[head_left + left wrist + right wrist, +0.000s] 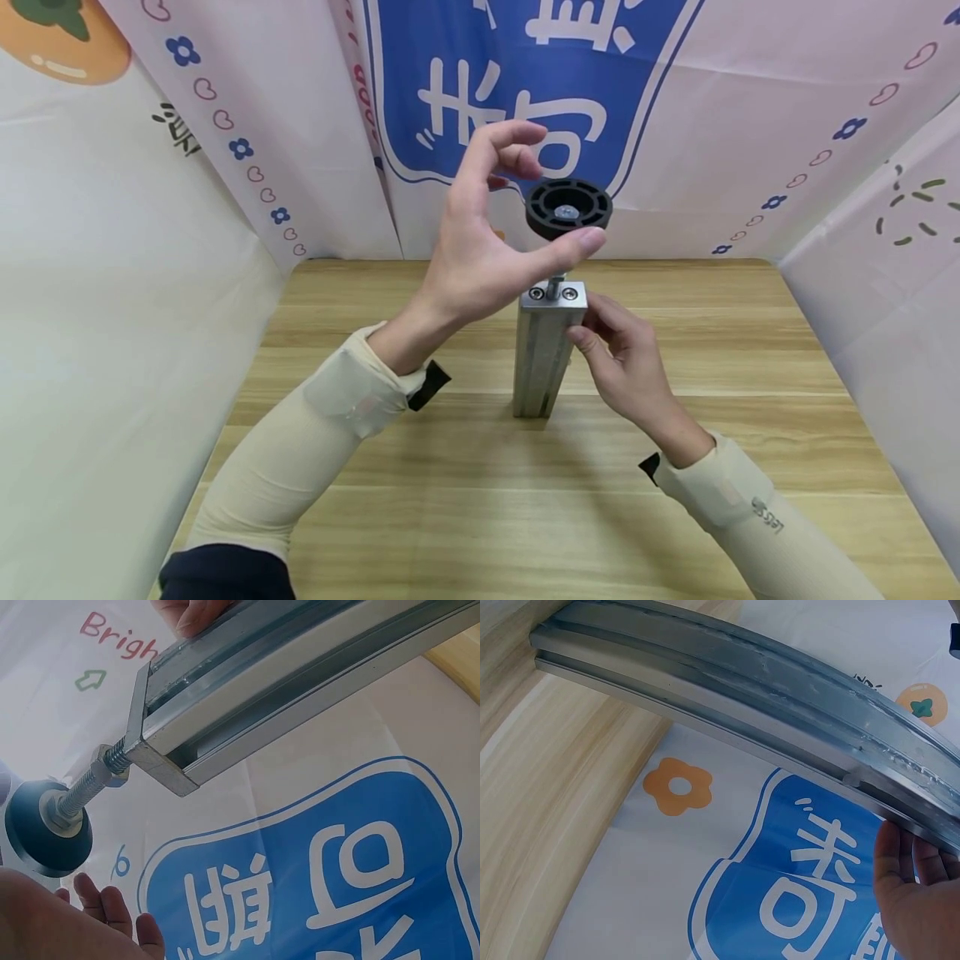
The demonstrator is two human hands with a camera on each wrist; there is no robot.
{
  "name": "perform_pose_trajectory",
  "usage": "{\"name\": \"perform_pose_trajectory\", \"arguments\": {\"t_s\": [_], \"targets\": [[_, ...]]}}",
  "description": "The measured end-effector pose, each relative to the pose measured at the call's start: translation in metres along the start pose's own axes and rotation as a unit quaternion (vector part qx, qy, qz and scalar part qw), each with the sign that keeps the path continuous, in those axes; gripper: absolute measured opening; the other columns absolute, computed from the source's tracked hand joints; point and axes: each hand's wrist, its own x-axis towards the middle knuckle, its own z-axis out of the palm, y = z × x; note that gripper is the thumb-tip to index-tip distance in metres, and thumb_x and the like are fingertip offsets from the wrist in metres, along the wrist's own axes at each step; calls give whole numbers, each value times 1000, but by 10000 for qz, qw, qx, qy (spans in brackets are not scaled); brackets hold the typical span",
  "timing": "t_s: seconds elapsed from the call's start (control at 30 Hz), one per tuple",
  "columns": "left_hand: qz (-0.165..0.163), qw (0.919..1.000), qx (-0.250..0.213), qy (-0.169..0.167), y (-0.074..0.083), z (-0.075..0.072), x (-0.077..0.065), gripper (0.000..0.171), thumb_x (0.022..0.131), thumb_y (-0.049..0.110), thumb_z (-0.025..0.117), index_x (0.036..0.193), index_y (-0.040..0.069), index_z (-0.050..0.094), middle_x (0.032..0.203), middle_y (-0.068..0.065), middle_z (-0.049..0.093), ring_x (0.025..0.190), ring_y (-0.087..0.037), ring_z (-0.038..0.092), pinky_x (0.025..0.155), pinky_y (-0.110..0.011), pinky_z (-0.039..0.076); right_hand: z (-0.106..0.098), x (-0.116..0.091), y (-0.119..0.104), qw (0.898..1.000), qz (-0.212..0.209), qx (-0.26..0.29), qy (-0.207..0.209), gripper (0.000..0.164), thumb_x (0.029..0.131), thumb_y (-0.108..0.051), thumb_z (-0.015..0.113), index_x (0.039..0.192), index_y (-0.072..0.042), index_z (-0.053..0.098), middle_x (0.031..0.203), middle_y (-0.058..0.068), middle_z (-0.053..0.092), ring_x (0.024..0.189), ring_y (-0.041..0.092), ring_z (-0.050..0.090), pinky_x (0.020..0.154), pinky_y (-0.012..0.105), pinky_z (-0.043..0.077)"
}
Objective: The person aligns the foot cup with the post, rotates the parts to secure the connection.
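Your left hand [480, 242] spread, thumb and fingers curved about one black, round, slotted foot [551, 204]; contact can't be told. Your right hand [626, 354] pinches one grooved silver metal profile [542, 354] near top. Profile stands on wood-grain table [450, 500], between your hands; foot above it on one threaded metal stud [84, 791]. Two socket screws [536, 293] in end plate [553, 304]. Behind: smooth blue-and-white printed banner [420, 50].
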Motion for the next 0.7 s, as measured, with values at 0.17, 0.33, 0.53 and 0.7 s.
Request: {"name": "perform_pose_trajectory", "arguments": {"t_s": [0.17,0.33,0.53,0.7], "targets": [[47,10000,-14,28,0,1,1,77,76,25,90,138,1,53,114,-9,64,112,-12,56,107,-32,39,0,0,0,10000,-12,27,18,35,100,-2,65,134,5,66,109,-3,68,83,12,57,72,20,51],[127,9999,-19,13,-1,0,0,75,78,24,87,138,-1,52,114,-11,66,112,-13,58,106,-32,38,0,0,1,10000,-16,25,6,35,100,-1,65,134,4,66,108,-2,68,83,12,57,72,20,50],[159,9998,-143,7,-2,0,-1,72,79,26,83,138,-2,52,116,-12,69,113,-14,60,104,-34,38,0,0,0,10000,-2,26,-4,36,100,-2,65,135,4,66,109,-2,68,83,11,57,72,21,50],[193,9992,-358,-43,-3,1,-1,67,82,27,76,137,-4,51,118,-14,71,116,-17,62,105,-31,39,1,0,0,10000,15,37,11,34,100,-2,65,134,4,66,109,-1,68,84,10,57,72,20,50]]}}
